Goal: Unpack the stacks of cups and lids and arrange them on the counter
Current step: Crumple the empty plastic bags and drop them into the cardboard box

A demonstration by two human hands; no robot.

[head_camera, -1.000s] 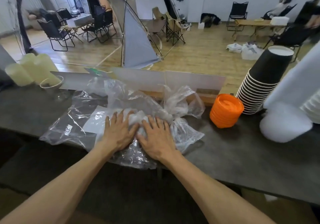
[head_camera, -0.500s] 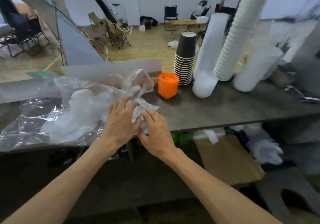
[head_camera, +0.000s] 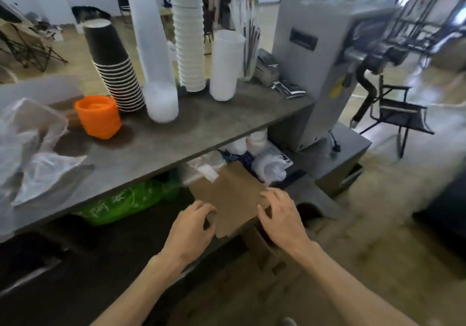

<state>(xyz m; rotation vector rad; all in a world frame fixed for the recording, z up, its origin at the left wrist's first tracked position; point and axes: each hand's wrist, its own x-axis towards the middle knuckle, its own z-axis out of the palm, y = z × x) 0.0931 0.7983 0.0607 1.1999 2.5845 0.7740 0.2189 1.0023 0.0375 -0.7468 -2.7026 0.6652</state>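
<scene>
- Head view: hands reach below the counter (head_camera: pixel 201 128) edge to a brown cardboard flap (head_camera: pixel 232 197) of a box under it.
- Left hand (head_camera: pixel 194 227) has curled fingers at the flap's near left corner; blur hides whether they actually pinch it.
- Right hand (head_camera: pixel 282 217) has fingers bent over the flap's right edge, touching it; a firm grip cannot be told.
- On the counter stand a black cup stack (head_camera: pixel 113 60), an orange lid stack (head_camera: pixel 98 116), a translucent sleeved stack (head_camera: pixel 153 53), a tall white cup stack (head_camera: pixel 189 30) and a shorter white stack (head_camera: pixel 224 63).
- Crumpled clear plastic wrap (head_camera: pixel 30 149) lies at the counter's left.
- A grey machine (head_camera: pixel 315 60) stands at the right end.
- A green bag (head_camera: pixel 121 204) sits beneath the counter.
</scene>
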